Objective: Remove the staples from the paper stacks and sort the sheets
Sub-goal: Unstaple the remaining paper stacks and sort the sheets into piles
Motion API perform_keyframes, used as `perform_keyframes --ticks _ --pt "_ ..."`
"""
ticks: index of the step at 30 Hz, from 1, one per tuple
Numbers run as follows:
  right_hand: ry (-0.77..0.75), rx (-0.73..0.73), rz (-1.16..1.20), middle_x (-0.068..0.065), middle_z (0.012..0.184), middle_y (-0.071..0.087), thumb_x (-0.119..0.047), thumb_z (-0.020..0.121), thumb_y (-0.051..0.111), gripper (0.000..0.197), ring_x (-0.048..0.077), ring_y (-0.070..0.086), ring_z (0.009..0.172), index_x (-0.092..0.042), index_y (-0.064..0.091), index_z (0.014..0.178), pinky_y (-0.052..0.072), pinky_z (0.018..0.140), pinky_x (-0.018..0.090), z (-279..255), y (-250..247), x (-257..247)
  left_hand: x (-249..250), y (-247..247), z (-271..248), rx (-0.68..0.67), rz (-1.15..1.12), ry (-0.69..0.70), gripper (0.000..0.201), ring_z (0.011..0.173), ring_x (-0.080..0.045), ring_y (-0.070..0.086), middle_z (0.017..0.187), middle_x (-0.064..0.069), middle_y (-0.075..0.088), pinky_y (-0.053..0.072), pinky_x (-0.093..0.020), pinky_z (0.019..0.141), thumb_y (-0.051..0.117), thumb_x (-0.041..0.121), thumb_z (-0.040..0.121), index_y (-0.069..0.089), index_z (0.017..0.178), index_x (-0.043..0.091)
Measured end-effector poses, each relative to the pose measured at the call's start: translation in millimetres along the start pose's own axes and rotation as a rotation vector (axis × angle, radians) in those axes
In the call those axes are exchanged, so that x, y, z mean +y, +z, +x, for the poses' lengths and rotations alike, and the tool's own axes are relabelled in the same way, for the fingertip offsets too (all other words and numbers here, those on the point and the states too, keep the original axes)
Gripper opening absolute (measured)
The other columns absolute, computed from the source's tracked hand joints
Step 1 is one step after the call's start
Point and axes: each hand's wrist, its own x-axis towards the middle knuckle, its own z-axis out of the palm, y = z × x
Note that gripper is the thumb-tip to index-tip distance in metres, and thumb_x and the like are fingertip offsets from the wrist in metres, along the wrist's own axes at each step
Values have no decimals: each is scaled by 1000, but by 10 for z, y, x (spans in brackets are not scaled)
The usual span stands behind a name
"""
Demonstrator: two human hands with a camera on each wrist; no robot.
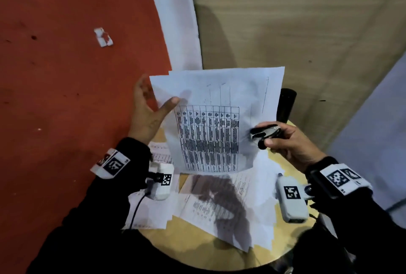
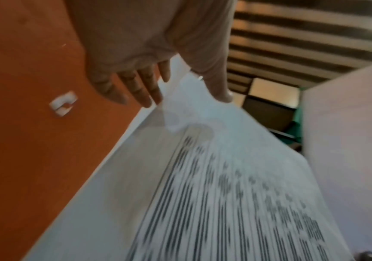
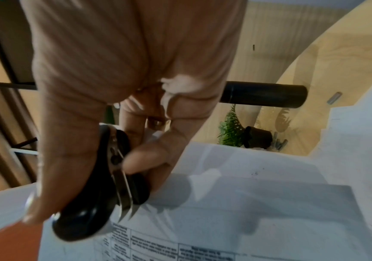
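Right hand (image 1: pixel 292 142) clamped round staple remover (image 1: pixel 264 132), claws at right edge of stapled stack (image 1: pixel 215 120), presumably to bite the staple | left hand (image 1: pixel 147 115) pinches opposite edge, thumb in front, steadying it aloft | loose sheets (image 1: pixel 219 203) lie below on round table (image 1: pixel 191 240)

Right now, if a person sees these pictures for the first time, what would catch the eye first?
First, the printed sheets with a dark grid of text, held up in the middle by the left hand, which pinches their left edge. Next, the black staple remover in the right hand, its claws at the sheets' right edge. Below them, loose papers lie spread on the round table.
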Motion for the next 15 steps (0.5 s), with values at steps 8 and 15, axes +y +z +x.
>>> perform_keyframes --ticks 8,15 --pt "12 -156 -32 7 95 73 -36 36 94 61 16 68 79 -19 75 91 54 66 24 -314 26 -124 598 74 -190 -179 684 254 88 116 -17 46 122 6 57 26 -48 107 56 73 64 37 137 28" --pt "-110 20 -112 18 118 62 -42 41 92 65 16 67 89 -18 71 98 54 72 23 -328 5 -154 639 73 -215 -497 224 66 17 53 0 51 60 10 59 37 -18 50 69 18 84 63 68 15"
